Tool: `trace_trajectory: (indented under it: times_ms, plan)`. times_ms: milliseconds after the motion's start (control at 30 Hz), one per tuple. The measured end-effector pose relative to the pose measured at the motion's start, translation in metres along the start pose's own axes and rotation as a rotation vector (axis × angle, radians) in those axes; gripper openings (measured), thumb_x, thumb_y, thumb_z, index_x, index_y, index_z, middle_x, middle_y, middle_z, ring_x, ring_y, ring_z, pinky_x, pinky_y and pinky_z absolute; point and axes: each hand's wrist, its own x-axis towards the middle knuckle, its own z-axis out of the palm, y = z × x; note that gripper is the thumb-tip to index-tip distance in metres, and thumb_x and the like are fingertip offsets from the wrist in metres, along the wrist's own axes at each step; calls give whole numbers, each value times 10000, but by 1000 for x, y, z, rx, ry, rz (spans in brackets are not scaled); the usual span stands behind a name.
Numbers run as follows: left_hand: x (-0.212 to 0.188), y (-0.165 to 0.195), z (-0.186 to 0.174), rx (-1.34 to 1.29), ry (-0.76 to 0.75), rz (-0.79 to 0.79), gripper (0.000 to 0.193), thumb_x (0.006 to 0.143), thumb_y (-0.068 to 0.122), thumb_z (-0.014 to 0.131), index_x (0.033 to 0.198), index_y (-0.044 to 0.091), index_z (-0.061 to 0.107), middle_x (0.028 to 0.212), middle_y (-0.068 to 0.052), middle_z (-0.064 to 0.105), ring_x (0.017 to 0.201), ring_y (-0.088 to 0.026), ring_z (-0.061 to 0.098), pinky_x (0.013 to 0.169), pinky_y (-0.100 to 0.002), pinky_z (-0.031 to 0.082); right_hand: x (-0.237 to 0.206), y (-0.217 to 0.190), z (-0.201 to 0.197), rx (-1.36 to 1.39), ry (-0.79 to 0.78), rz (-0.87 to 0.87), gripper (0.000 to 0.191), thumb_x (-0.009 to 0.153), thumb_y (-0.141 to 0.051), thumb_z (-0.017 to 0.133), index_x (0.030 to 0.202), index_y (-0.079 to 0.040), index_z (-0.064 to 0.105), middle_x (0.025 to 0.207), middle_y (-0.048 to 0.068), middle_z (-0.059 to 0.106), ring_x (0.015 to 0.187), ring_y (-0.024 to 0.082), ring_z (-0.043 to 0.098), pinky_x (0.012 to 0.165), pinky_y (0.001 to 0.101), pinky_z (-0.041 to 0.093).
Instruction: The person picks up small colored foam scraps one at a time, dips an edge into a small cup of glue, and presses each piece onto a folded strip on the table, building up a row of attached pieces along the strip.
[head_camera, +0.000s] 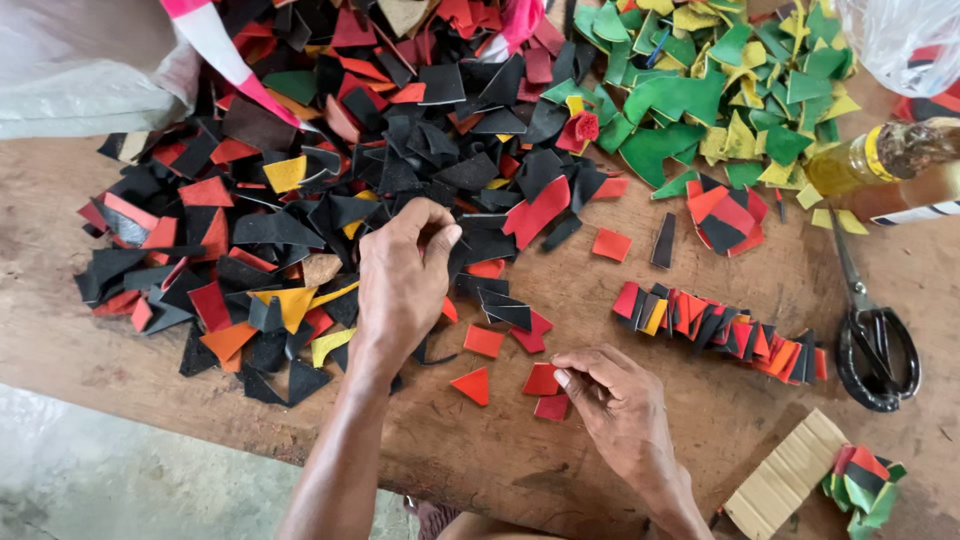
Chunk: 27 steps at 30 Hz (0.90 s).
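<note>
Meanwhile, left hand (400, 285) pinching into black and red scraps (300, 200) on wooden bench (500, 470), grip together, right hand (620, 405) fingertips closing on red piece (543, 380), scissors (872, 340) lying nearby.

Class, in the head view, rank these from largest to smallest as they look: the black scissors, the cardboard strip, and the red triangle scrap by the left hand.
1. Black scissors
2. Cardboard strip
3. Red triangle scrap

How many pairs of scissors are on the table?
1: black-handled scissors lie at the right edge of the wooden table, beside the row of red and black pieces. Others could be buried under the scrap piles.
</note>
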Motion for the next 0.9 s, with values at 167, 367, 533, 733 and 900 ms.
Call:
trace_trajectory:
  times_ms: [167, 367, 533, 733, 900]
  plan:
    - [-8, 11, -12, -11, -163, -40, 86, 956, 111, 675, 974, 28, 662, 724, -125, 693, 623, -219, 660, 617, -344, 497, 0, -3, 2, -28, 16, -30, 171, 852, -78, 768, 1022, -66, 772, 864, 21, 728, 604, 117, 586, 538, 260, 466]
    - [-19, 8, 1, 125, -308, 274, 96, 928, 97, 699, 999, 38, 673, 886, -129, 675, 864, -271, 618, 788, -405, 472, -5, -1, 1, 33, 86, -12, 228, 853, -44, 753, 1079, -29, 729, 920, 47, 725, 744, 123, 687, 599, 250, 518]
    - [-27, 2, 7, 526, -280, 268, 338, 812, 139, 762, 1106, 17, 647, 1044, -150, 640, 1010, -309, 579, 877, -435, 446, -5, -1, 4, 16, 122, -49, 252, 849, -36, 758, 1096, -19, 711, 945, 65, 716, 771, 142, 707, 664, 260, 554]
    - [-33, -3, -20, 397, -200, 139, 406, 751, 14, 740, 1139, -27, 631, 1069, -182, 640, 971, -328, 583, 884, -454, 469, 3, -8, 5, -98, 189, -46, 251, 867, -71, 765, 1105, -21, 705, 975, 99, 719, 777, 181, 724, 682, 292, 576]
    - [-40, -9, -17, 284, -107, 316, 224, 894, 9, 709, 1116, 8, 684, 1086, -149, 673, 1036, -303, 629, 933, -457, 509, 24, -17, 8, -95, 189, -131, 321, 903, -53, 705, 1221, -28, 662, 1106, 151, 701, 823, 242, 718, 657, 322, 568]
